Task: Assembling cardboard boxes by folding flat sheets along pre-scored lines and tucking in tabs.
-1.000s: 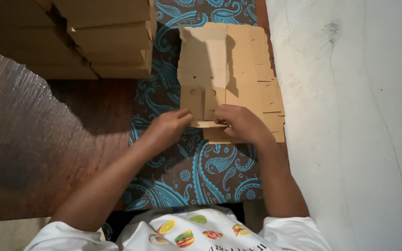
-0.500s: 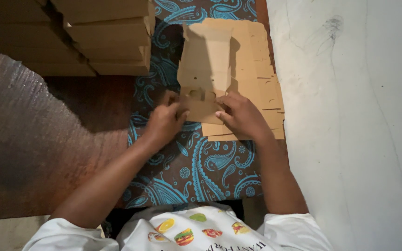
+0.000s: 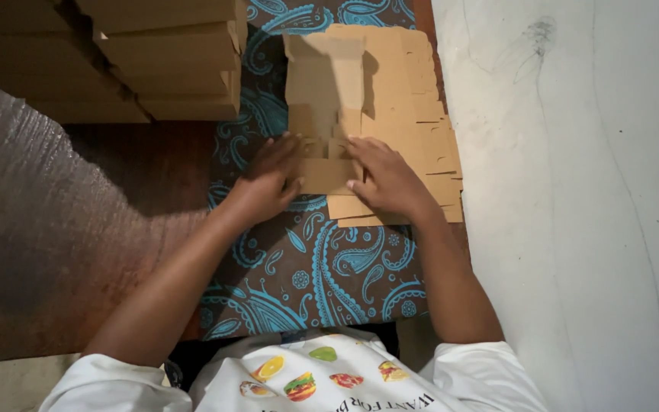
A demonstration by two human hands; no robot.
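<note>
A flat brown cardboard box blank [image 3: 325,91] lies on top of a pile of similar blanks [image 3: 421,130] on a dark cloth with blue paisley pattern [image 3: 322,259]. My left hand [image 3: 265,183] presses on the near left flap of the top blank, fingers spread. My right hand [image 3: 383,177] lies flat on the near right part, thumb on the folded flap [image 3: 323,175]. Both hands push the flap down against the blank.
Stacks of folded cardboard boxes [image 3: 169,61] stand at the upper left. A brown bubble-textured sheet [image 3: 32,229] covers the floor on the left. A pale wall or slab [image 3: 573,206] runs along the right side.
Both hands moved slightly away from me along the blank. The near flap, raised between my fingers a second ago, now lies folded flat under my hands.
</note>
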